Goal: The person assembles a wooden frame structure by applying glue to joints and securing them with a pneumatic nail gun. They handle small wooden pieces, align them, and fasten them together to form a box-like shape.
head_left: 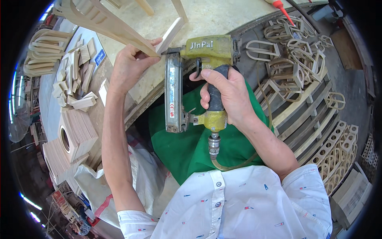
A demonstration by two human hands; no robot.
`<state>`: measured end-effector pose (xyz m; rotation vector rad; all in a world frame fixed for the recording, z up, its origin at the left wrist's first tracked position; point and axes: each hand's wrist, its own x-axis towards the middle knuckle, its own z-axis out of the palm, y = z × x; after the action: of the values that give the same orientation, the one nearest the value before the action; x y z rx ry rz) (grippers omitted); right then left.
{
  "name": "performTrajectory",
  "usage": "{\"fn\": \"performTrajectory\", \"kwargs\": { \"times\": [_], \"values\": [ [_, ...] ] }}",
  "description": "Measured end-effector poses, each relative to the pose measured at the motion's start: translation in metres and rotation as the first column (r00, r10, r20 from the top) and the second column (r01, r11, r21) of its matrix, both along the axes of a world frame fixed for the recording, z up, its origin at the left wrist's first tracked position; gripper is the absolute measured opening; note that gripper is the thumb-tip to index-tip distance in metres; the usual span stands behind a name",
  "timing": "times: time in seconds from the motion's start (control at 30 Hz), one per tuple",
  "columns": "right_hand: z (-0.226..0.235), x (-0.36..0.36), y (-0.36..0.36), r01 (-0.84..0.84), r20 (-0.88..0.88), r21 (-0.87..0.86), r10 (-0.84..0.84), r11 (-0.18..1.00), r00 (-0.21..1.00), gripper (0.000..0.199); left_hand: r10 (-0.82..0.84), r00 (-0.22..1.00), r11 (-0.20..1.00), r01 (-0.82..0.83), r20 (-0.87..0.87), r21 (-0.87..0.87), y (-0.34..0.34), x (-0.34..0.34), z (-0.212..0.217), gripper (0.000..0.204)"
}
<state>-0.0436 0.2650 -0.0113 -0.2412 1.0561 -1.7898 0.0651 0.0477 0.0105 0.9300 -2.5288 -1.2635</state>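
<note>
My right hand (234,93) is wrapped round the black grip of a yellow-green pneumatic nail gun (207,46), its index finger at the trigger. The gun's nose is against or close to the end of a pale curved wooden frame (103,24). My left hand (128,69) pinches that end between thumb and fingers. A short wooden strip (171,35) meets the frame there and slants away across the worktable (215,18). The strip hides part of my left fingers. An air hose (234,166) runs from the fitting under the gun's handle.
Loose wooden offcuts (75,75) lie in a heap on the left, with rounded frames (45,49) behind. Stacked thin boards (81,133) stand nearer. To the right are piled oval frames (302,55) and long slats (302,115). A green cloth (191,147) covers my lap.
</note>
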Motion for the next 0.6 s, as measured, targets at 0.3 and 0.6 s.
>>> {"fn": "performTrajectory", "kwargs": {
  "times": [0.3, 0.6],
  "values": [
    [0.012, -0.061, 0.009, 0.06, -0.039, 0.016, -0.059, 0.998, 0.998, 0.022, -0.028, 0.984, 0.989, 0.052, -0.176, 0.135, -0.026, -0.009, 0.016, 0.043],
    [0.025, -0.096, -0.016, 0.027, -0.199, 0.043, -0.018, 0.999, 0.98, 0.027, -0.182, 0.966, 0.904, 0.238, -0.185, 0.356, -0.055, -0.06, -0.011, 0.07]
  ]
}}
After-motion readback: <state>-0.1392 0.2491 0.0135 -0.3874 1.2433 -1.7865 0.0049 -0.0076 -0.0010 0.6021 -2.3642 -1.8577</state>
